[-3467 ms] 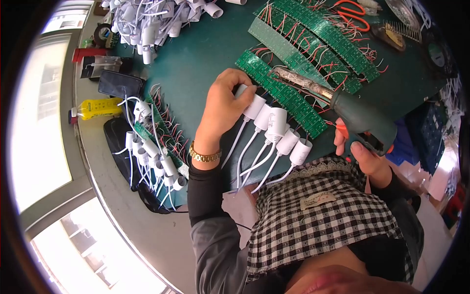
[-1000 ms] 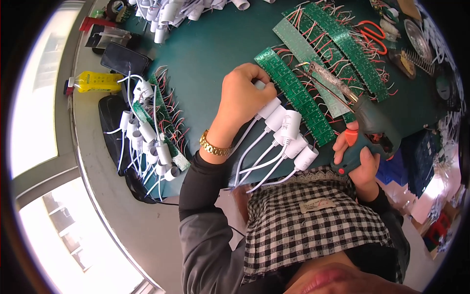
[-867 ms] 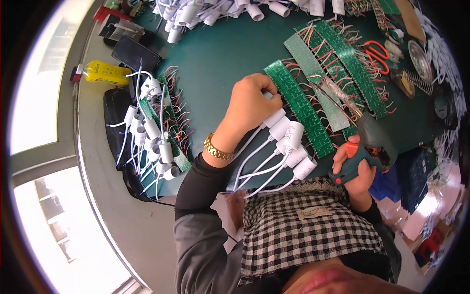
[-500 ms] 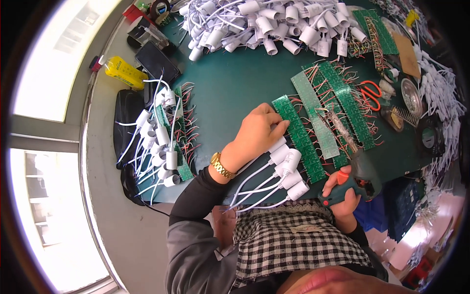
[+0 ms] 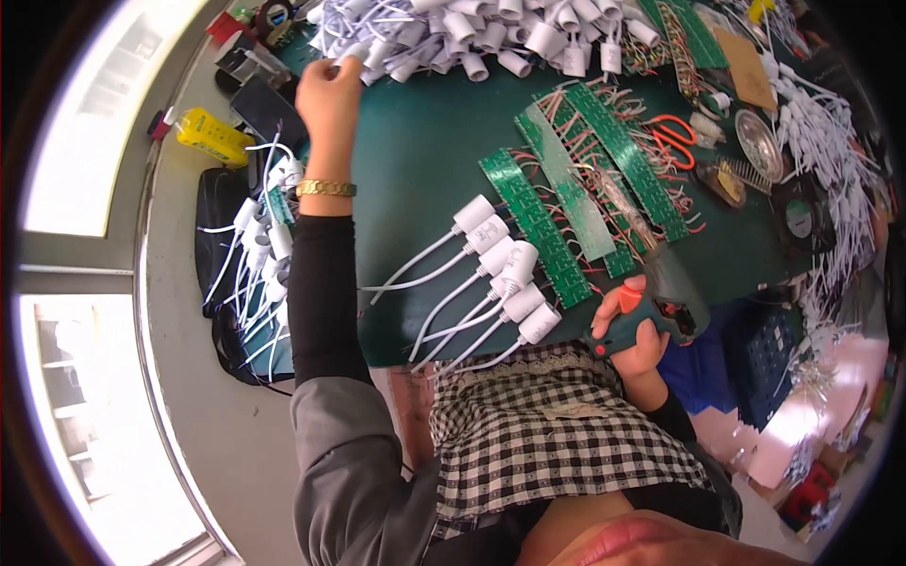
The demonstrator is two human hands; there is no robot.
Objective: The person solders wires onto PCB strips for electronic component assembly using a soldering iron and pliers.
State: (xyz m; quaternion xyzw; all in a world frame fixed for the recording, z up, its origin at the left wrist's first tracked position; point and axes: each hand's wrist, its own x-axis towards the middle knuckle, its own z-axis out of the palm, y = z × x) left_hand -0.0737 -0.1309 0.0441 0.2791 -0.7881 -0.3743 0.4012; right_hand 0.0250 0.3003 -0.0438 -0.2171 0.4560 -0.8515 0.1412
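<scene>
My left hand (image 5: 328,104) reaches to the left edge of a heaped pile of white lamp sockets (image 5: 491,36) with cables. Its fingers are closed at a white socket (image 5: 355,51) there. My right hand (image 5: 642,354) is wrapped round a dark green soldering gun (image 5: 678,300) with a red trigger, its nose pointing over the circuit boards. Close to the gun lies a long green circuit board (image 5: 536,226). Several white lamp sockets (image 5: 517,266) stand in a row along its left edge, their cables trailing toward me. More green boards (image 5: 628,160) with red and white wires lie to the right.
A cluster of wired sockets (image 5: 257,241) sits at left beside a black bag (image 5: 215,189) and a yellow bottle (image 5: 212,137). At right are orange-handled scissors (image 5: 672,141), a coiled spring stand (image 5: 750,170), a black tape roll (image 5: 800,219) and hanging white cables (image 5: 821,141).
My left hand has moved from the row of sockets by the board up and left to the pile. The view has shifted slightly. My right hand keeps hold of the soldering gun.
</scene>
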